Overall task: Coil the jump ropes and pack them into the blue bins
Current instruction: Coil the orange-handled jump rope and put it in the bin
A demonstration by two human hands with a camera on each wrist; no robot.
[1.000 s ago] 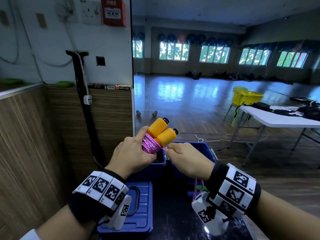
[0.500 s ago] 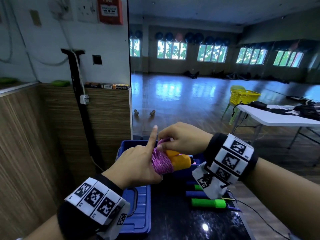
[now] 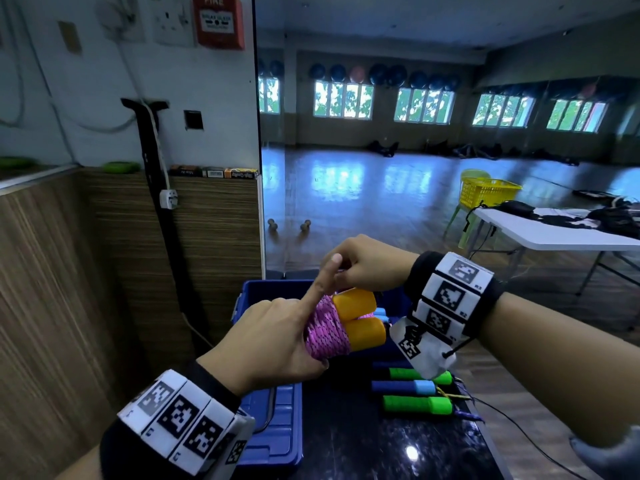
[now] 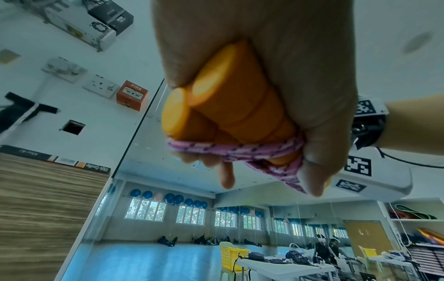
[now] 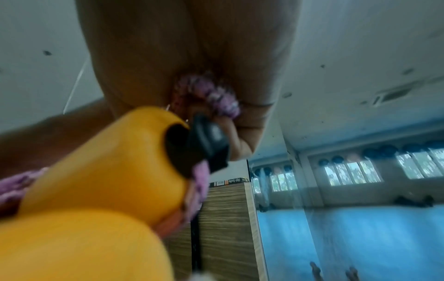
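My left hand [image 3: 277, 337] grips a pink jump rope [image 3: 327, 336] wound round its two orange handles [image 3: 360, 317], with the index finger sticking up. The same bundle [image 4: 230, 114] fills the left wrist view, thumb over the pink cord [image 4: 271, 152]. My right hand [image 3: 363, 265] hovers just above the bundle and pinches a loop of the pink cord [image 5: 211, 95] beside the black handle tip [image 5: 206, 140]. An open blue bin [image 3: 249, 299] sits right behind and below the hands. More ropes with green handles [image 3: 417, 405] and a blue handle [image 3: 403, 387] lie on the dark countertop [image 3: 363, 445].
A blue bin lid [image 3: 277, 427] lies at the counter's left edge, against the wood-panelled wall [image 3: 104, 271]. A mirror wall [image 3: 415, 168] stands behind the bin. A white folding table [image 3: 554, 233] and a yellow basket [image 3: 488, 192] stand to the right.
The bundle has tipped from upright to lying sideways and dropped lower over the bin. My right hand rose from beside it to above it, taking the cord end; my left index finger straightened.
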